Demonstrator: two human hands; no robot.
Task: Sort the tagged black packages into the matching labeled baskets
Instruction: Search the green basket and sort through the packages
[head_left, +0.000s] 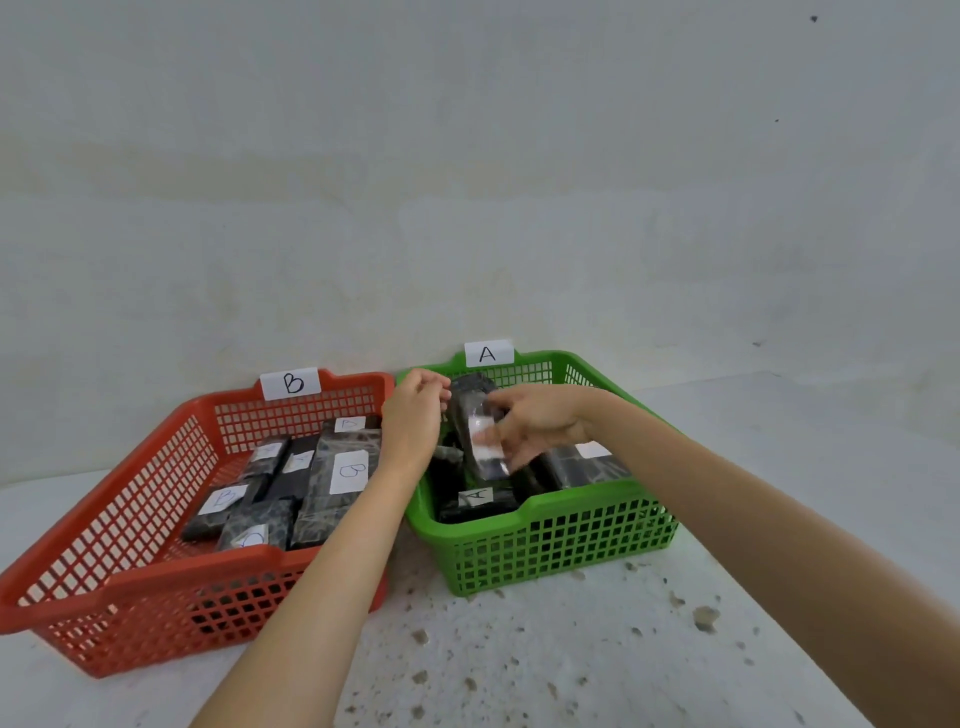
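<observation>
- Red plastic lattice basket (130, 525), card marked B on its back rim, holds several black wrapped packages with B tags (332, 478).
- Green plastic lattice basket (561, 540), card marked A, touches the red basket's right side and holds black packages.
- Black wrapped package with a white tag (480, 436) is tilted above the green basket.
- Right hand (535, 421) grips that package.
- Left hand (415, 415), fingers curled, touches its upper left edge; whether it grips, I cannot tell.

Left of the hands (415, 415), an orange-red basket (104, 587); under them, a green basket (561, 540). Black packages (332, 483) carry white tags (349, 472). The bench (597, 665) is white, brown-speckled.
</observation>
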